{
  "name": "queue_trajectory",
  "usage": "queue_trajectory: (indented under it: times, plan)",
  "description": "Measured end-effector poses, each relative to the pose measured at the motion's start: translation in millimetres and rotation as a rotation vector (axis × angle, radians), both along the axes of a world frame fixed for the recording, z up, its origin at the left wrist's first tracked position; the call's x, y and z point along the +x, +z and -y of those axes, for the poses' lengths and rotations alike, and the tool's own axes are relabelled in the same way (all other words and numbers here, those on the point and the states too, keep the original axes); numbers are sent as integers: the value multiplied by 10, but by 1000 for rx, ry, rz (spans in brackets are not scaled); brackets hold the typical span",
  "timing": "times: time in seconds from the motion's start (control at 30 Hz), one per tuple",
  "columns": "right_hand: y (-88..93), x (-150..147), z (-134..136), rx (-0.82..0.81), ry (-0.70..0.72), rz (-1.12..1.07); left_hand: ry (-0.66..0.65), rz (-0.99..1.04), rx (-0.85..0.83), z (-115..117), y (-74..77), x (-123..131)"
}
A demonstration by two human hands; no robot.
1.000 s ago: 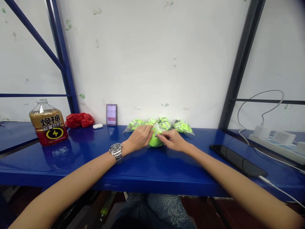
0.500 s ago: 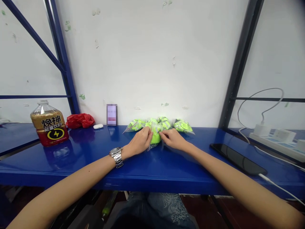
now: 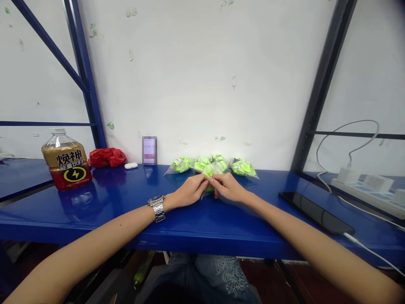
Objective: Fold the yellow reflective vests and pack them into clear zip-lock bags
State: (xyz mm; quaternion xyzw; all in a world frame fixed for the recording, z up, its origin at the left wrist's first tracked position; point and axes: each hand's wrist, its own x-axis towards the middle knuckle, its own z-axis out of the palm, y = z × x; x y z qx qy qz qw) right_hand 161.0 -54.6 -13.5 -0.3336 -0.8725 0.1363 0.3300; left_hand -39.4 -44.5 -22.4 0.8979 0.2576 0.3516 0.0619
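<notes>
Left hand [image 3: 189, 193], right hand [image 3: 229, 188] closer together | green bag [image 3: 210, 170] lifted

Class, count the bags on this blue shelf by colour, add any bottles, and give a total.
Clear bags of green pieces: 5 (one pinched between left hand and right hand)
Red bag: 1
Drink bottle: 1
Total: 7

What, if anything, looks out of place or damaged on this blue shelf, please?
Nothing is spilled. The white wall is chipped, with green flecks showing. The black phone lies askew near the front edge of the blue metal shelf, its white cable trailing rightwards. The left hand and right hand pinch a small clear bag of green pieces.
</notes>
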Motion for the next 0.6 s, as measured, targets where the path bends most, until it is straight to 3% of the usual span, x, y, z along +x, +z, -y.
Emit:
queue_trajectory:
  times: [0.17,0.37,0.6]
  plan:
    - [-29,-17,-20,-24,17,-47,8,-14,11,-9,-15,8]
    - [-49,-52,-7,-215,21,-157,23,-20,36,-18,-23,7]
    - [-28,-127,51,-284,-100,-211,3,-29,5,-5,-22,6]
